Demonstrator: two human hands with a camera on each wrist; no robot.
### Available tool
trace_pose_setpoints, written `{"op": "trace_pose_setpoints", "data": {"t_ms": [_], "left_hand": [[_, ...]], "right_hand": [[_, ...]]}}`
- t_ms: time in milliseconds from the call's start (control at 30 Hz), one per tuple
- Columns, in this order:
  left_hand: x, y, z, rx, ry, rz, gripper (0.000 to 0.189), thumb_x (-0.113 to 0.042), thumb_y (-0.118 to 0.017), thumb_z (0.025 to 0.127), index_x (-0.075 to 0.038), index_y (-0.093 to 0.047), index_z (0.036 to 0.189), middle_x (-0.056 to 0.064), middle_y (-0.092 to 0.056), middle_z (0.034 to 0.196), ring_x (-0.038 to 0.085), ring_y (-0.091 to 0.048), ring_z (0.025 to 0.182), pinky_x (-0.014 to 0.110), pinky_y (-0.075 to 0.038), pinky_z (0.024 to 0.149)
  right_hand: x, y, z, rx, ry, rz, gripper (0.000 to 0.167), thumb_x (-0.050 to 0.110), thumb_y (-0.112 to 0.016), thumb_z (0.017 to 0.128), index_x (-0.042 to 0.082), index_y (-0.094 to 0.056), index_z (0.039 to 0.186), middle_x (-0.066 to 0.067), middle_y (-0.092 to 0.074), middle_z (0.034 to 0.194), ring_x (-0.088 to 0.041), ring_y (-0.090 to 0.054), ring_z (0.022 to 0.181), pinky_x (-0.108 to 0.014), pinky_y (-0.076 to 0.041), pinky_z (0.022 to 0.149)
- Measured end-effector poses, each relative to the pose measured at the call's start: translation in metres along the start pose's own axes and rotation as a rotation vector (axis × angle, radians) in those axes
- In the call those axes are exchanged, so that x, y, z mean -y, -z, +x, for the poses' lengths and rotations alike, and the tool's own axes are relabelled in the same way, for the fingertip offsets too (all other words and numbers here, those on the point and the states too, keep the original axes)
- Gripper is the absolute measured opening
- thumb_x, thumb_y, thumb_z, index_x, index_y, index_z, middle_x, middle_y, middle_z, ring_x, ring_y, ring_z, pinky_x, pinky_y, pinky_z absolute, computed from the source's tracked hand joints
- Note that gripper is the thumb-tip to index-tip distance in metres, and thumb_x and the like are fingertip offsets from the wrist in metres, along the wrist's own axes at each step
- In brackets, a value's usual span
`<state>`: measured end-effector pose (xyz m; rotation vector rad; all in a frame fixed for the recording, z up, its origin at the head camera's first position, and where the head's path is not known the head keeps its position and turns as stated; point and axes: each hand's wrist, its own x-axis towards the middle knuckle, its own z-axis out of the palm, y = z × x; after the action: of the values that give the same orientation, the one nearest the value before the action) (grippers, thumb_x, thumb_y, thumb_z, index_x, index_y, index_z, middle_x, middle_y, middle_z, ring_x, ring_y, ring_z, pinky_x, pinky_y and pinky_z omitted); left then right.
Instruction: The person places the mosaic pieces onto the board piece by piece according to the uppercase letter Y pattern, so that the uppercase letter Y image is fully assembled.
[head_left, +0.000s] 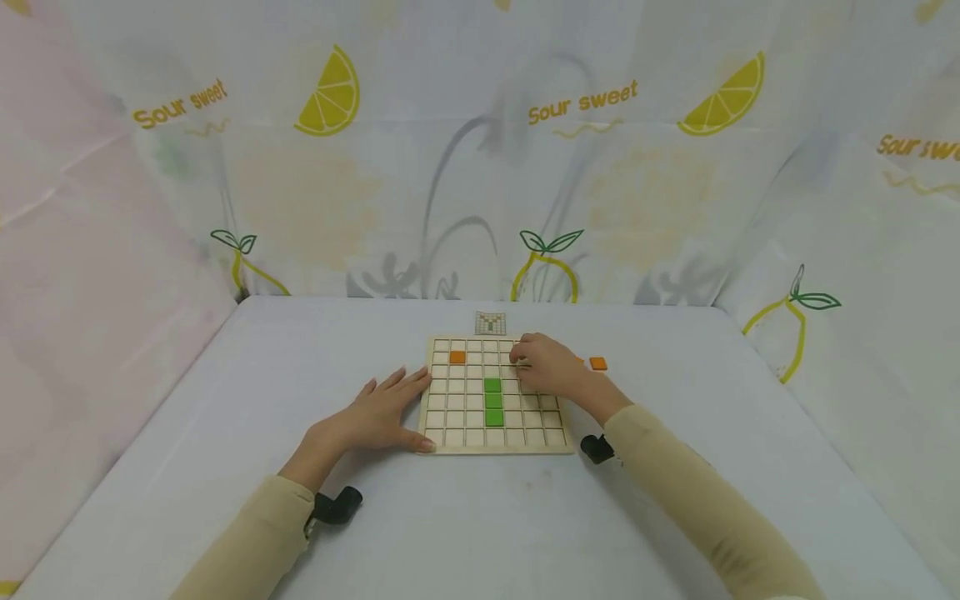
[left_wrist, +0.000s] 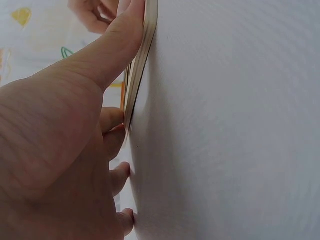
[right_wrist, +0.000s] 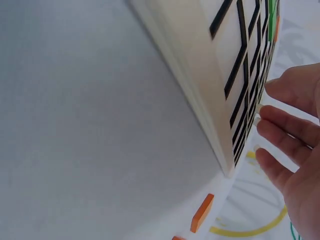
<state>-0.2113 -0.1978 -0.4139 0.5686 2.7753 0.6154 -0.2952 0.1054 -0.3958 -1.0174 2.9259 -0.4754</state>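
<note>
A pale wooden grid board [head_left: 457, 446] lies on the table. Several green tiles [head_left: 493, 401] form a column in its cells, and one orange tile [head_left: 457, 357] sits at its upper left. My left hand [head_left: 378, 414] rests spread along the board's left edge, its thumb [left_wrist: 112, 50] on the near corner. Over the board's upper right is my right hand [head_left: 551, 367], fingertips at the cells. In the right wrist view the right hand [right_wrist: 297, 135] shows thumb and fingers apart, with no tile visible between them.
Just beyond the board lies a small patterned grid card [head_left: 491, 323]. To the right, a loose orange tile [head_left: 597, 363] lies on the white table [head_left: 480, 525], with another partly hidden behind the right hand. Printed cloth [head_left: 420, 183] hangs behind the table and at both sides.
</note>
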Motion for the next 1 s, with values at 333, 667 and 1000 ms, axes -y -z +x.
{"op": "trace_pose_setpoints", "data": {"t_ms": [333,667,1000], "left_hand": [[0.000,-0.001,0.001,-0.006,0.003,0.011,0.113,-0.063,-0.078,0.073,-0.013,-0.024,0.159,0.004,-0.018,0.168,0.039,-0.010,0.155,0.070,-0.006,0.119],[-0.001,0.000,0.000,-0.001,0.007,-0.001,0.113,-0.062,-0.079,0.072,-0.012,-0.025,0.159,0.005,-0.019,0.168,0.040,-0.009,0.155,0.070,-0.006,0.119],[-0.001,0.000,0.000,0.003,0.009,0.003,0.115,-0.064,-0.078,0.072,-0.014,-0.023,0.159,0.004,-0.018,0.168,0.039,-0.008,0.155,0.068,-0.004,0.120]], "right_hand": [[-0.011,0.002,-0.008,-0.017,-0.026,-0.022,0.019,0.005,-0.063,0.091,0.008,-0.073,0.106,-0.005,-0.066,0.101,-0.022,-0.062,0.099,-0.040,-0.054,0.089],[-0.020,0.006,-0.015,-0.009,-0.061,-0.020,0.025,0.003,-0.062,0.090,0.006,-0.071,0.113,-0.007,-0.067,0.108,-0.026,-0.063,0.107,-0.041,-0.055,0.090],[-0.034,0.007,-0.018,-0.056,-0.139,-0.161,0.025,0.011,-0.064,0.091,0.008,-0.070,0.115,-0.009,-0.067,0.112,-0.029,-0.063,0.109,-0.045,-0.054,0.092]]}}
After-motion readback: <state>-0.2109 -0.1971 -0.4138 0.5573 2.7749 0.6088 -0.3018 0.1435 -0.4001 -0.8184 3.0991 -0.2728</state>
